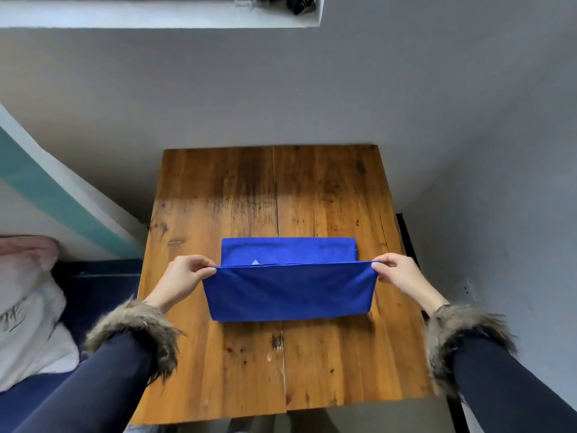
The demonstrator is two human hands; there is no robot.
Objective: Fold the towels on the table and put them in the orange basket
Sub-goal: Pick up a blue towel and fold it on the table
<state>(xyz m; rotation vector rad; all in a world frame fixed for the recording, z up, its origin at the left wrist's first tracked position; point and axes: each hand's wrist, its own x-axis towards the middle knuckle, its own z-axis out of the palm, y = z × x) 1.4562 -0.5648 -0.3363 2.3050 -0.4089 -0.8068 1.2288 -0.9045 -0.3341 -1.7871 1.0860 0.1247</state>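
A blue towel lies in the middle of the wooden table. Its near half is lifted off the wood and stretched taut between my hands, while its far half lies flat behind, showing a small pale triangle mark. My left hand pinches the raised edge at its left corner. My right hand pinches the same edge at its right corner. No orange basket is in view.
The table stands against a grey wall. A bed with white and pink bedding sits to the left of the table. A white shelf runs overhead at the top. Furry cuffs cover both of my wrists.
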